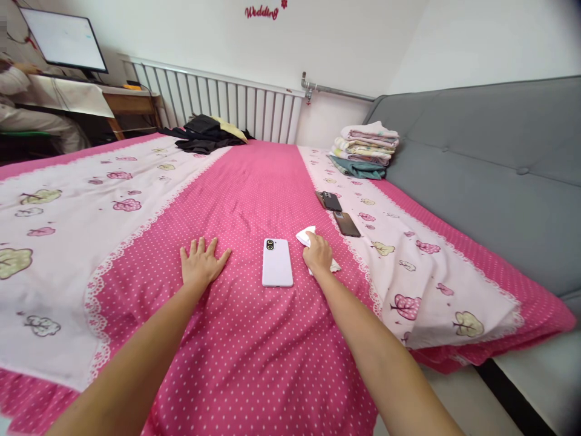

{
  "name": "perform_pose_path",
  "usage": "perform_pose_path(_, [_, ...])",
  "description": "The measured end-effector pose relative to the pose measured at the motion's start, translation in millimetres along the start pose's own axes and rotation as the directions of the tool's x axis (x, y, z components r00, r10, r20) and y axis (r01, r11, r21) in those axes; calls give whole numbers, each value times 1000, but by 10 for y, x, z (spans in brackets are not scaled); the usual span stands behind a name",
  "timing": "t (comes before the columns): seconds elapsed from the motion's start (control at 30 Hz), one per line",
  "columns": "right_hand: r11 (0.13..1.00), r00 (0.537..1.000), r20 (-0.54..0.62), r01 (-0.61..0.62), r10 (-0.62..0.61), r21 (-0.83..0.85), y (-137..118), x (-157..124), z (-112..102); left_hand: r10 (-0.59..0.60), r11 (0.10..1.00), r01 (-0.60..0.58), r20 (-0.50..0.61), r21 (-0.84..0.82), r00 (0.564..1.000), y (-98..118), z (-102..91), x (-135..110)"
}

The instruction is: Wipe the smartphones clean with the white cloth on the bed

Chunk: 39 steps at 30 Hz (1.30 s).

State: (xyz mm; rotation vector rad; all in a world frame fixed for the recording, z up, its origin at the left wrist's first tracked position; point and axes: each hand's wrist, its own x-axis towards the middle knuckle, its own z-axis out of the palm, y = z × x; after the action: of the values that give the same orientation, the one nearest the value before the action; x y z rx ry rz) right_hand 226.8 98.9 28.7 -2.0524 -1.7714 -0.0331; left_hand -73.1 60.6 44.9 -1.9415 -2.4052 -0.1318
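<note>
My left hand lies flat on the pink dotted bedsheet, fingers spread, holding nothing. A pale lilac phone lies face down between my hands, a short way right of the left one. My right hand rests just right of the phone, its fingers curled down on a crumpled white cloth that sticks out past the fingertips and under the palm.
Two dark phones lie further right on the sheet's white patterned band. A stack of folded cloths sits by the grey sofa back. Dark clothes lie by the radiator. A person sits at a desk with a monitor, far left.
</note>
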Motion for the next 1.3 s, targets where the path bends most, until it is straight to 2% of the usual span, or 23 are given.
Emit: perform_pose_path(1.3, [1000, 1000, -2, -3, 3, -4, -11, -12, -16, 1, 1000, -1, -10, -7, 1000, -5, 6, -4])
